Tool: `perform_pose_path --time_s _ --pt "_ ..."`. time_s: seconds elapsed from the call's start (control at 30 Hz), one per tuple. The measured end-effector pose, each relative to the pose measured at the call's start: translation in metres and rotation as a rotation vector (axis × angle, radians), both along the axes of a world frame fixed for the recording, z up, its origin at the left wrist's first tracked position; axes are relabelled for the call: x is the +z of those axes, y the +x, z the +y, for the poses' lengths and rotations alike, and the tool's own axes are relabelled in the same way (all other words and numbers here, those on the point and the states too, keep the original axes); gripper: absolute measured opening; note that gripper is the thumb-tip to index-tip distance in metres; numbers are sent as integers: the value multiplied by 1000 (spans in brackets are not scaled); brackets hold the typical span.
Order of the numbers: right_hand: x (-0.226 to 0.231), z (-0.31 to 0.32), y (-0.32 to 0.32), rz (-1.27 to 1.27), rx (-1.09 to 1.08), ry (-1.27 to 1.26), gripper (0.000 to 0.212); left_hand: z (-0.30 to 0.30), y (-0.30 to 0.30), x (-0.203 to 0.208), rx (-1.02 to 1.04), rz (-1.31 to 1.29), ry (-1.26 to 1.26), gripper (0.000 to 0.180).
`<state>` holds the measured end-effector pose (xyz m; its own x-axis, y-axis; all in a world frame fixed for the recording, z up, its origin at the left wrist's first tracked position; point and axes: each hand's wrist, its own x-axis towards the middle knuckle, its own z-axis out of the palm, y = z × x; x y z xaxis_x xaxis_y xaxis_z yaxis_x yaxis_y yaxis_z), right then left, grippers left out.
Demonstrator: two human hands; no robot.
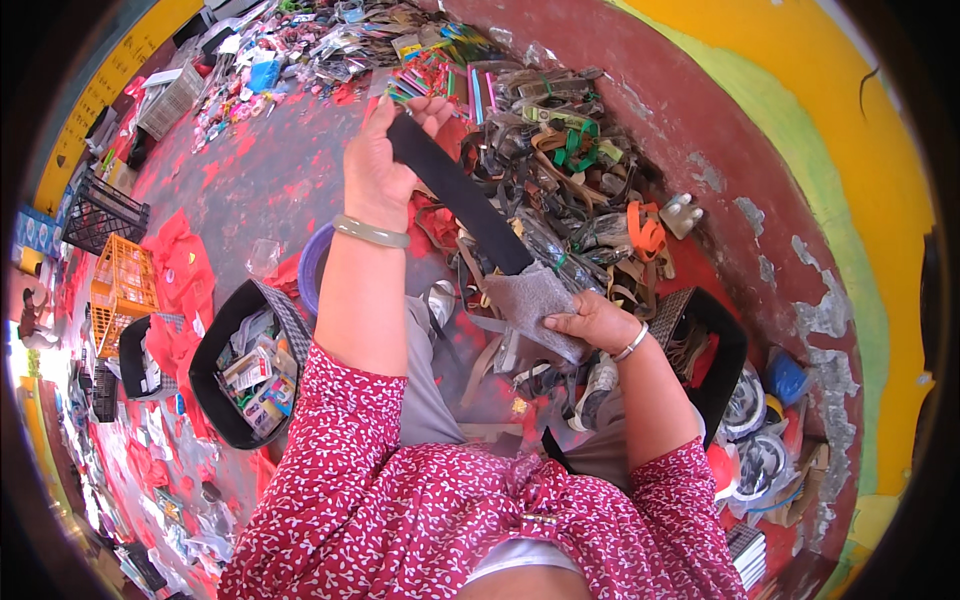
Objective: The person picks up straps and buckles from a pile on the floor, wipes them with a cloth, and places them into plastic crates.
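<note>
Your left hand (385, 165) and right hand (590, 320) each grip an end of the black strap (460, 195). A tangled strap pile (570, 170) lies just beyond it, with black baskets (215, 365) at both sides.

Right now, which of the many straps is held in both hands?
The wide black strap: the left hand lifts one end, the right hand pinches its grey end. The other straps lie piled on the floor.

Head-worn fisheye — steeply downward, close over lap.
</note>
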<state>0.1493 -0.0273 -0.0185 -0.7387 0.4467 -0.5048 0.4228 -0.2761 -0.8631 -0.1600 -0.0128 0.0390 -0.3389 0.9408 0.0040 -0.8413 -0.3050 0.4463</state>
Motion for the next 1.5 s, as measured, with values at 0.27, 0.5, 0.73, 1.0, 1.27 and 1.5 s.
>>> perform_pose_path --time_s 0.27,0.5,0.73,1.0,1.27,1.5 --pt "-7 1 43 -196 118 105 22 11 -26 -10 238 -108 -80 33" --pt "-12 4 66 180 -147 -87 24 32 -20 -44 222 -223 -248 36" --pt "10 11 30 602 -480 -104 34 55 -9 -81 177 -118 -471 46" --pt "20 27 4 593 -506 -58 31 39 41 -81 -30 440 -585 19" --pt "28 30 0 607 -389 -84 33 15 124 -63 -735 405 -500 45" --pt "24 28 3 586 -249 -110 34 8 130 -49 -981 106 -212 38"
